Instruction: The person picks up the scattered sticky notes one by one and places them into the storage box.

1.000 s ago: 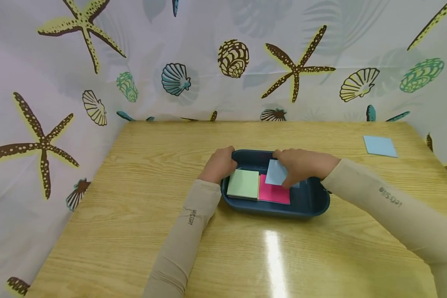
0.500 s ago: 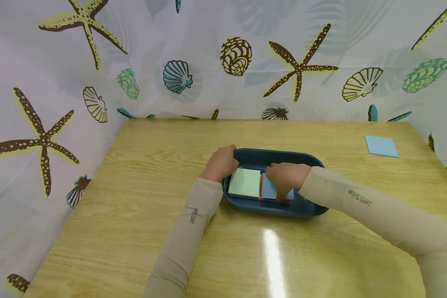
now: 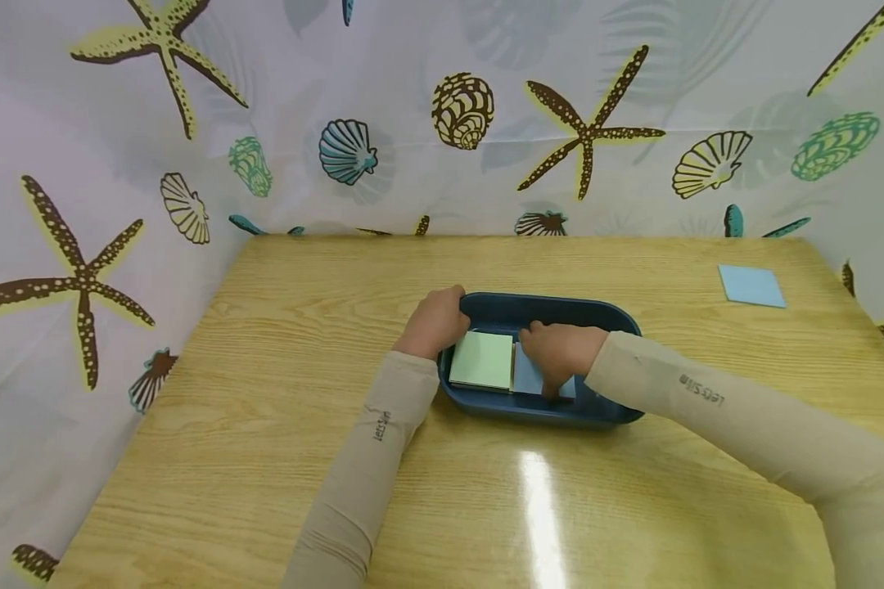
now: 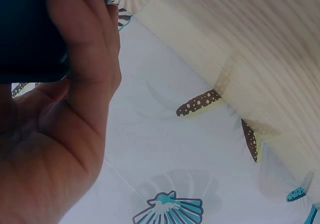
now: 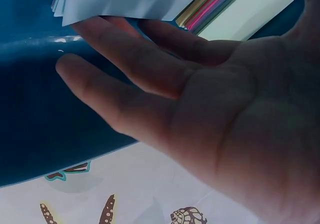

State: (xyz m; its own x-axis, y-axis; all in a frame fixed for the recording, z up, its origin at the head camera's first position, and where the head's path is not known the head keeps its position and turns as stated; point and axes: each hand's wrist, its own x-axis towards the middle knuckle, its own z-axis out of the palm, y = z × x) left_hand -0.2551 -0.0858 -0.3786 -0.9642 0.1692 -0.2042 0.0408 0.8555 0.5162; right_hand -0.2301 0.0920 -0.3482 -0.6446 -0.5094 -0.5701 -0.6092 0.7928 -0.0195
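On the table sits a dark blue oblong plastic bin (image 3: 545, 415). My left hand (image 3: 436, 323) grips its left end, fingers curled over the rim; the left wrist view shows the palm against the bin's outside wall. Inside lies a stack of square papers topped with pale green (image 3: 482, 360). Beside it is a light blue paper square (image 3: 525, 374) on another stack. My right hand (image 3: 563, 353) holds this square from above, thumb at the near edge and fingers at the far edge. In the right wrist view, fingertips meet the blue paper (image 5: 135, 1); the thumb is hidden.
Another light blue paper square (image 3: 751, 286) lies at the back right of the wooden table (image 3: 324, 327). A white curtain (image 3: 405, 74) printed with starfish and shells hangs behind and at both sides.
My right hand has moved left and down with the light blue paper, which now covers the pink paper. My left hand stays on the bin's end.
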